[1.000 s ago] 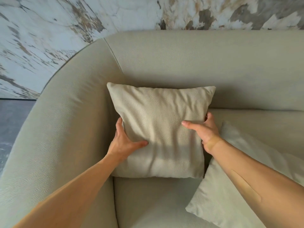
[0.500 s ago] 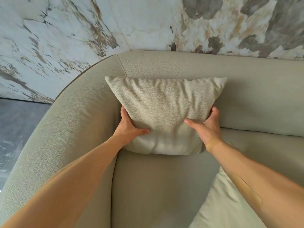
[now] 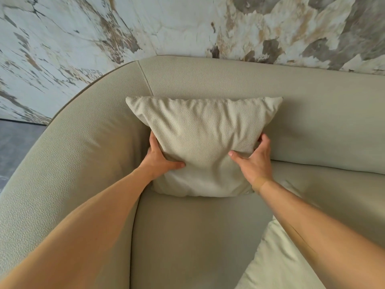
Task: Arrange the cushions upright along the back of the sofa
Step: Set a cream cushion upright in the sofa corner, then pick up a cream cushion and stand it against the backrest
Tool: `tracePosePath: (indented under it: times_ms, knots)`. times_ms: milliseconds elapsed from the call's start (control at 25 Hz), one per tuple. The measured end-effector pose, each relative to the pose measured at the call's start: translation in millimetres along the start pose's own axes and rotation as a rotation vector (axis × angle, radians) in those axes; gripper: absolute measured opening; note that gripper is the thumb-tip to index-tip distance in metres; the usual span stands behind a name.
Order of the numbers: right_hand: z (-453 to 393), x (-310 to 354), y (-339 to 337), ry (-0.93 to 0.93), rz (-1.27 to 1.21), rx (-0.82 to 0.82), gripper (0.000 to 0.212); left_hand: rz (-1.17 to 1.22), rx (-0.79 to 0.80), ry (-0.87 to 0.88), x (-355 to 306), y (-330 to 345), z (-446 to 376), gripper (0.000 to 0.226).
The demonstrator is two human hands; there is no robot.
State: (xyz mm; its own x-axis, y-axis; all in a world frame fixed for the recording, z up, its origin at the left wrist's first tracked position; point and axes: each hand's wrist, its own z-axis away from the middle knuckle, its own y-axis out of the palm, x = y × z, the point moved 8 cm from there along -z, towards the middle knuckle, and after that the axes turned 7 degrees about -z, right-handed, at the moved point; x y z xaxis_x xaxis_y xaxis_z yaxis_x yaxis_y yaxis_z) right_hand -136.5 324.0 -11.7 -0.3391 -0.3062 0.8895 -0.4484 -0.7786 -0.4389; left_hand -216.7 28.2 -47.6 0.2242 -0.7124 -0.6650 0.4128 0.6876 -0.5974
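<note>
A square beige cushion (image 3: 200, 138) stands upright on the seat, its back against the sofa backrest (image 3: 229, 80) near the left corner. My left hand (image 3: 160, 159) grips its lower left edge, thumb on the front and fingers behind. My right hand (image 3: 254, 161) grips the lower right edge the same way. A second, paler cushion (image 3: 277, 261) lies flat on the seat at the bottom right, partly under my right forearm and cut off by the frame.
The sofa's curved left arm (image 3: 73, 153) wraps round beside the cushion. Bare seat (image 3: 187, 236) lies in front of the cushion. A marbled wall (image 3: 166, 21) rises behind the sofa. Grey floor (image 3: 14, 142) shows at the far left.
Both hands carried the cushion back from the seat and set it against the backrest. The view has tilted up, so the second cushion has slid toward the bottom right.
</note>
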Motion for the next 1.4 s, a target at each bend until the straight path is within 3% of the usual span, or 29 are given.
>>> tracePosePath:
  times_ms: [200, 480, 800, 1080, 1400]
  knots:
    - [3.0, 7.4, 3.5, -0.023, 0.29, 0.066, 0.088, -0.138, -0.017, -0.054, -5.6, -1.6, 7.6, 0.144]
    - [57.8, 34.5, -28.0, -0.107, 0.704, 0.209, 0.09, -0.267, -0.034, 0.015, -29.4, -16.3, 57.2, 0.132]
    - [135.3, 45.6, -127.4, -0.012, 0.829, 0.21, 0.084, -0.462, 0.045, 0.11, -70.7, -11.0, 140.6, 0.121]
    - [154.2, -14.5, -263.6, 0.12, 0.838, 0.16, 0.083, -0.555, 0.129, 0.244, -144.0, 95.7, 186.7, 0.12]
    - [168.7, -147.2, -428.3, 0.283, 0.831, 0.232, 0.086, -0.561, 0.18, 0.172, -194.2, 238.5, 230.8, 0.119]
